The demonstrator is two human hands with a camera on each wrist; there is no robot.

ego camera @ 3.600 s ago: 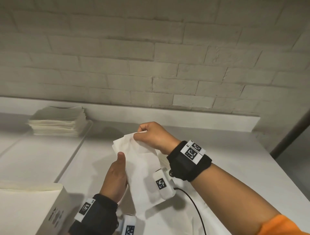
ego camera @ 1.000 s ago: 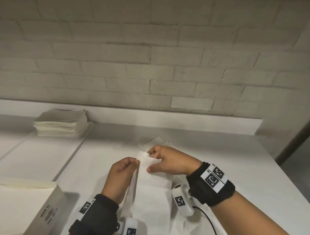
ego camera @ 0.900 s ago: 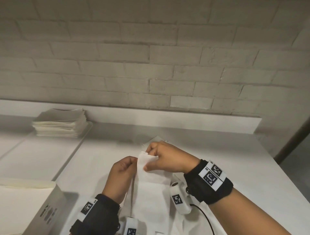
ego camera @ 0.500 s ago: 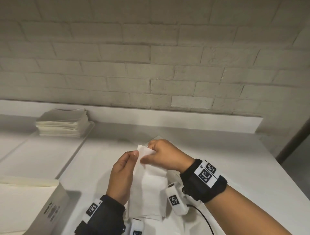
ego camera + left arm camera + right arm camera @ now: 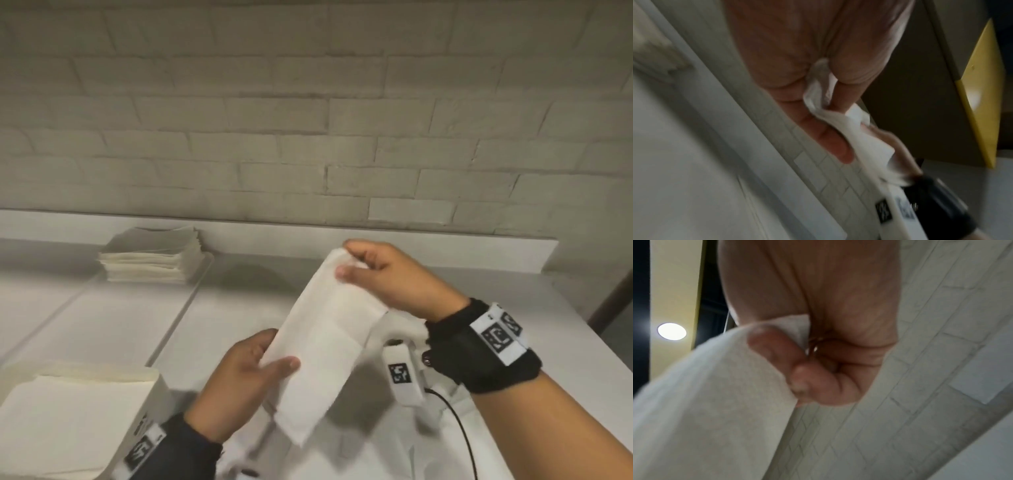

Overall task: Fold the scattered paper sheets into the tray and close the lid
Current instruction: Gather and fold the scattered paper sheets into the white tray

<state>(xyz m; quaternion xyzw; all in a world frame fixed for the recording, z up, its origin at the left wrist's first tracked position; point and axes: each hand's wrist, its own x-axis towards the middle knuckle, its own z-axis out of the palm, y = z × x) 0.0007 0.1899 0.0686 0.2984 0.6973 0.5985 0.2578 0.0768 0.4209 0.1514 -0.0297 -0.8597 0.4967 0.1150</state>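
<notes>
A folded white paper sheet (image 5: pixel 325 342) hangs slanted in the air over the white table, held by both hands. My right hand (image 5: pixel 373 274) pinches its upper corner between thumb and fingers; in the right wrist view the paper sheet (image 5: pixel 715 402) drapes below the curled fingers (image 5: pixel 777 350). My left hand (image 5: pixel 253 366) grips the sheet's lower left edge, thumb on the front. The left wrist view shows the paper sheet (image 5: pixel 838 116) pinched between thumb and fingers. A white tray (image 5: pixel 137 421) holding folded sheets sits at the lower left.
A stack of folded paper (image 5: pixel 154 257) lies at the back left on the table (image 5: pixel 462 291), by the brick wall (image 5: pixel 308 120). More loose sheets (image 5: pixel 376 455) lie beneath my hands. A black cable (image 5: pixel 466 435) runs from the right wrist camera.
The right hand has lifted the sheet's top corner up and to the right. The left hand slid down to the lower edge, so the sheet now slants between them.
</notes>
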